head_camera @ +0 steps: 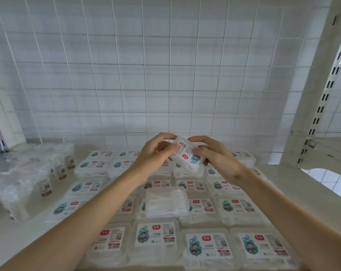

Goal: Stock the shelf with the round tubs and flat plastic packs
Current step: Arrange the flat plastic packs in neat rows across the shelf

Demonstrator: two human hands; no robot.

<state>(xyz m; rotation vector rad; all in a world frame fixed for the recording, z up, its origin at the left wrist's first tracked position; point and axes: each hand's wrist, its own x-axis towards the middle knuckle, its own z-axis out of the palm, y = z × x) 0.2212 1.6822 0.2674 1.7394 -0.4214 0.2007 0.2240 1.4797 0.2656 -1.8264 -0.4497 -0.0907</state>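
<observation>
Left hand [156, 152], right hand [216, 156] around flat pack [187, 156]

Flat packs [156, 234]: clear, glossy plastic, fitted with smooth printed paper labels.
Round tubs [44, 184]: translucent plastic, slightly cloudy.
Shelf [19, 237]: finished in matt cream.
Back grid [126, 75]: white-coated wire.
Slotted upright [322, 98]: painted metal.

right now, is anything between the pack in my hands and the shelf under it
Yes. The left hand and right hand grip the held pack above rows of flat packs that cover the shelf below it. One loose pack lies on top of those rows, nearer you. Bare shelf shows at the right.
</observation>
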